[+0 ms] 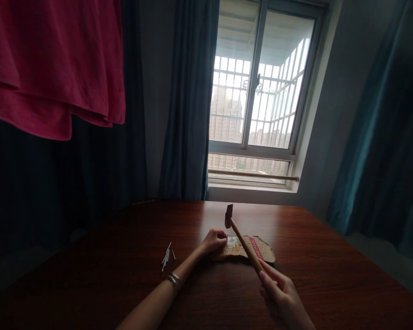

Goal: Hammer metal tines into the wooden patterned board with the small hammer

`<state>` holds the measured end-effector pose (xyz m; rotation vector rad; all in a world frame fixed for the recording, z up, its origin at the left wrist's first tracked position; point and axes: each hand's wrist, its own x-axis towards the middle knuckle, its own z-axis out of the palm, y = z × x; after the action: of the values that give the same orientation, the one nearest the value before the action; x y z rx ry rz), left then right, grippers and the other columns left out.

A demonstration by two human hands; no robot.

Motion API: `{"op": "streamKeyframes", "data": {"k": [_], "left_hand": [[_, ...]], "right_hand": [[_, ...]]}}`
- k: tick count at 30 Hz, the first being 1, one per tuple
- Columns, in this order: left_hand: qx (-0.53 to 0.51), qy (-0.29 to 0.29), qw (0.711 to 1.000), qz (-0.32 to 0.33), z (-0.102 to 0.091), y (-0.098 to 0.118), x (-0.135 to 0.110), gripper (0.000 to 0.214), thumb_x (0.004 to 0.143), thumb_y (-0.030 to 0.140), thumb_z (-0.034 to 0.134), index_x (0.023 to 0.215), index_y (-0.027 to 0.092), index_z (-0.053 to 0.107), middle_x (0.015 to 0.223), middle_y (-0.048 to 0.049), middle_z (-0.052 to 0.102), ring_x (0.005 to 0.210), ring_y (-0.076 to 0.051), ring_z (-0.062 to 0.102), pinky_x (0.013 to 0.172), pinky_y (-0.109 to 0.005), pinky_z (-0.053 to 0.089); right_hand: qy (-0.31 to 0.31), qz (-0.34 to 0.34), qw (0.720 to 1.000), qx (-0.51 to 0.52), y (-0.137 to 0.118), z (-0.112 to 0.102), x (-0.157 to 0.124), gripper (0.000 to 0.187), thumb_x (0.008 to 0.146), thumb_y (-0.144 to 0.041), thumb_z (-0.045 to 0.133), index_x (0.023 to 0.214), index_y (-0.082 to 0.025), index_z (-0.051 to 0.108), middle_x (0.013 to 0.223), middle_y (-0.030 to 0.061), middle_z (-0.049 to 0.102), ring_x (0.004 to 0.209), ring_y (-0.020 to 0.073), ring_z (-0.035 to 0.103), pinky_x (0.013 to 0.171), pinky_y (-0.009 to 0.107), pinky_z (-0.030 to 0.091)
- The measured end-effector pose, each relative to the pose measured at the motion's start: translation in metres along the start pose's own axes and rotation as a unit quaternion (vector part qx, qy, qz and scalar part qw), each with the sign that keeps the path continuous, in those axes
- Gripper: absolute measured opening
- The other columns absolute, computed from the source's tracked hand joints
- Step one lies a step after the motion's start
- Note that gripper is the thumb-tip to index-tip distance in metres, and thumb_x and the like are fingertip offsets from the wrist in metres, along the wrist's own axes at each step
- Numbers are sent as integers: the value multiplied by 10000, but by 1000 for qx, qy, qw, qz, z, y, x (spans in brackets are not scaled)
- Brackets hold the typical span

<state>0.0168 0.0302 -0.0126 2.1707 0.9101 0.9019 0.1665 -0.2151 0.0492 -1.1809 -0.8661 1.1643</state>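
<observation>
My right hand point(278, 288) is closed around the wooden handle of a hammer point(243, 242). The hammer's dark head is raised above the table, up and a little right of my other hand. At the left end of a torn cardboard piece point(267, 253), my left hand point(214, 240) has its fingers pinched together on what looks like a thin nail, mostly hidden by the fingers. The cardboard lies flat, pocked with many small holes and marked by a red stripe. Several loose nails point(165, 259) rest on the table left of my left forearm.
Under everything is a glossy reddish-brown wooden table point(330, 266). Behind it are a window point(261, 82) with outside bars and blue curtains point(189, 101). A pink cloth point(55, 64) hangs at the upper left.
</observation>
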Motion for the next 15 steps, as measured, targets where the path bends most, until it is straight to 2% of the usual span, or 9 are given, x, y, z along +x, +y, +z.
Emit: {"op": "streamKeyframes", "data": {"k": [8, 12, 15], "left_hand": [[-27, -11, 1000, 5, 1, -7, 3, 213, 692, 240, 553, 782, 113, 699, 798, -44, 641, 705, -135, 570, 627, -207, 415], [-10, 7, 1000, 2, 2, -5, 2, 235, 704, 312, 578, 726, 107, 690, 722, -39, 622, 668, -134, 552, 595, -207, 397], [3, 11, 1000, 7, 2, -4, 2, 235, 707, 320, 581, 683, 112, 688, 698, -34, 605, 655, -128, 539, 593, -207, 386]], "right_hand": [[9, 13, 1000, -5, 9, -5, 2, 830, 610, -585, 647, 1242, -89, 443, 459, -79, 422, 314, -3, 189, 307, 143, 71], [20, 0, 1000, -5, 8, -5, 2, 839, 611, -573, 656, 1246, -72, 435, 445, -82, 411, 324, 10, 260, 316, 135, 126], [17, 12, 1000, -7, 2, -2, -1, 815, 610, -566, 657, 1244, -97, 452, 433, -81, 414, 307, 13, 272, 308, 133, 133]]}}
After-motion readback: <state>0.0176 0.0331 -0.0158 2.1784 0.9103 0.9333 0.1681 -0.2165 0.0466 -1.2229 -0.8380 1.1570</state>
